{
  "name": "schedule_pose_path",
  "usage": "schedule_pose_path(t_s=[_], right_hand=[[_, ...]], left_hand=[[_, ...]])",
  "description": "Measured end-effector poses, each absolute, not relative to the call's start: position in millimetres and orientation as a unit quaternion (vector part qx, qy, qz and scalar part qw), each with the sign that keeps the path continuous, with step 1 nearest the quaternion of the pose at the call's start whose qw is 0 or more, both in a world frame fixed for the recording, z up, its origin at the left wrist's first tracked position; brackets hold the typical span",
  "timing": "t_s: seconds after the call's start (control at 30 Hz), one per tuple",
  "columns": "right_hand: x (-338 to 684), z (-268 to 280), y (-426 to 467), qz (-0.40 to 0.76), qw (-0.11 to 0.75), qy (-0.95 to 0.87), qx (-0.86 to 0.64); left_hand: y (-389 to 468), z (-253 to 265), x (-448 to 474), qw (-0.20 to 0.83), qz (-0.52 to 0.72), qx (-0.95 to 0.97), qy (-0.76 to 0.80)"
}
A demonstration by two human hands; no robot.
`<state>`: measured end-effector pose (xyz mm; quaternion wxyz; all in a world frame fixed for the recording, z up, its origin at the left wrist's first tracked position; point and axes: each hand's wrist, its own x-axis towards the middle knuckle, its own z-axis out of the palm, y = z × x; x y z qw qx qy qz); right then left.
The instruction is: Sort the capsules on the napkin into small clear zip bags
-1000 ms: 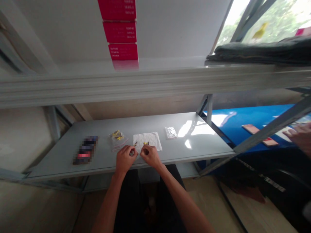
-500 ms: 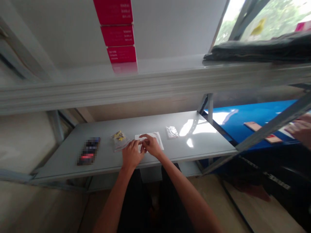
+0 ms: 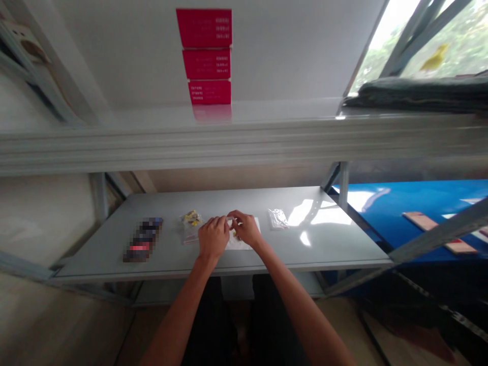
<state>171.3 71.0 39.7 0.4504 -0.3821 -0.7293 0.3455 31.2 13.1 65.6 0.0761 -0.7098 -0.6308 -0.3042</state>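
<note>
1. The grey table point(image 3: 305, 249) is carrying the whole job, and the work is sitting near its front edge, between two small plastic bags.
2. The left hand point(image 3: 214, 237) is curling inward, back turned up, its fingertips meeting those of the other hand. I can't tell whether it is gripping anything, since its own knuckles are hiding the inside.
3. The right hand point(image 3: 246, 230) is bending its fingers down over the same spot, thumb side toward its partner. Whether it is clamping something, I can't tell either.
4. The white sheet point(image 3: 241, 245) is lying flat beneath both hands, partly covered by them.
5. The clear bag point(image 3: 190, 237) is resting just beyond the left hand, with yellow-and-dark pieces point(image 3: 191, 218) bunching inside its far end; so, to my eye, much of the supply is waiting there.
6. The clear packet point(image 3: 278, 219) is lying apart on the right, neither hand touching it.
7. Small yellowish bits point(image 3: 237, 236) are showing on the sheet under the right hand, so some pieces are already out. I am seeing no finished item, and I'd judge the handling as midway.
8. A pale sliver point(image 3: 230, 218) is peeking between the fingertips, too small to identify.
</note>
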Motion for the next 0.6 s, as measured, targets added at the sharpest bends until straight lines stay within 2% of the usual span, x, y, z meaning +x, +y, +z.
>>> schedule_pose_path(t_s=[0.07,0.13,0.2,0.27,0.33,0.47,0.6], right_hand=[[173.7,37.1,77.5,0.397,0.491,-0.689,-0.355],[177.4,36.7,82.4,0.467,0.52,-0.646,-0.305],[182.8,37.7,85.5,0.516,0.525,-0.625,-0.259],[188.9,38.5,87.5,0.536,0.519,-0.62,-0.242],[194.4,37.6,89.0,0.547,0.514,-0.616,-0.239],[200.2,31.5,91.7,0.571,0.504,-0.604,-0.236],[199.8,29.8,92.6,0.59,0.494,-0.597,-0.227]], left_hand=[[21.9,55.7,25.0,0.041,-0.41,-0.679,-0.608],[33.6,44.1,16.0,-0.04,-0.527,-0.6,-0.601],[46.3,34.2,5.9,-0.207,-0.585,-0.513,-0.593],[56.8,27.7,-2.8,-0.4,-0.569,-0.46,-0.551],[63.4,24.6,-7.9,-0.521,-0.554,-0.421,-0.495],[68.6,22.2,-9.1,-0.609,-0.517,-0.404,-0.446],[74.2,19.8,-8.0,-0.595,-0.499,-0.421,-0.469]])
